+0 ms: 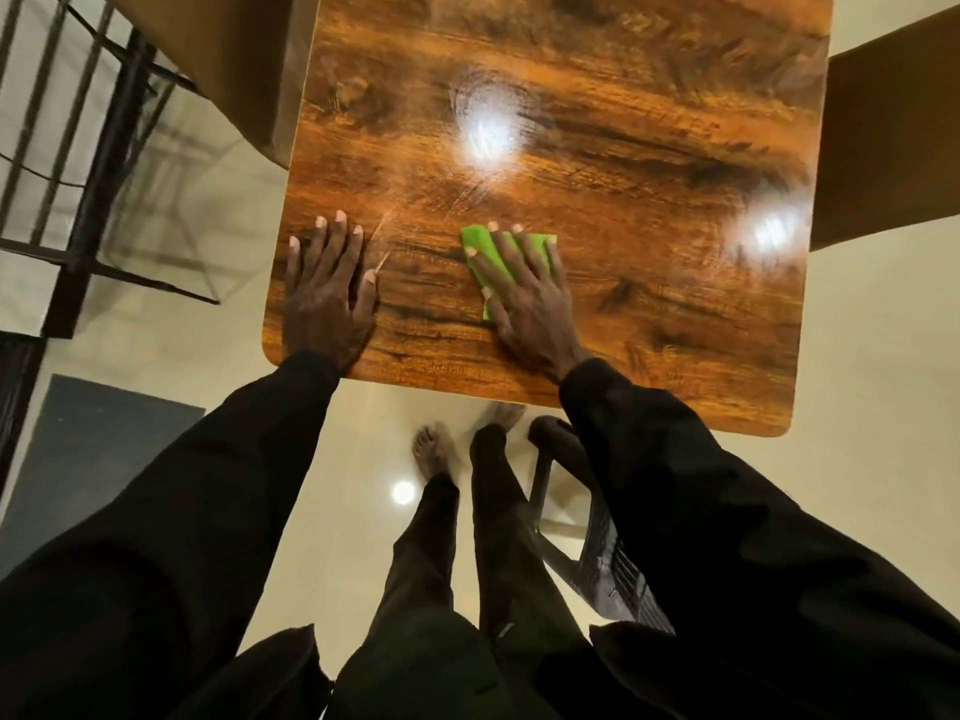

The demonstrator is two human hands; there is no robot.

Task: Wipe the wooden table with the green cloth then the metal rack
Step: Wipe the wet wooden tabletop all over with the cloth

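As the person leans over the wooden table, both palms are down near its front edge. The right hand lies flat with fingers spread, pressing the green cloth onto the tabletop, a little in from the near edge and roughly midway across. Green shows past the fingertips and beside the thumb. The left hand rests flat on bare wood by the near-left corner, fingers straight and slightly fanned, holding nothing, well apart from the cloth. Two bright light reflections glare off the glossy top, one ahead of the cloth and one out toward the right edge, with faint streaks around them. Off to the left stands the metal rack, black bars, apart from the table. Black sleeves cover both arms. Below the table edge, bare feet stand on the pale floor, and a dark chair sits just beside the right leg, partly hidden under the right arm.
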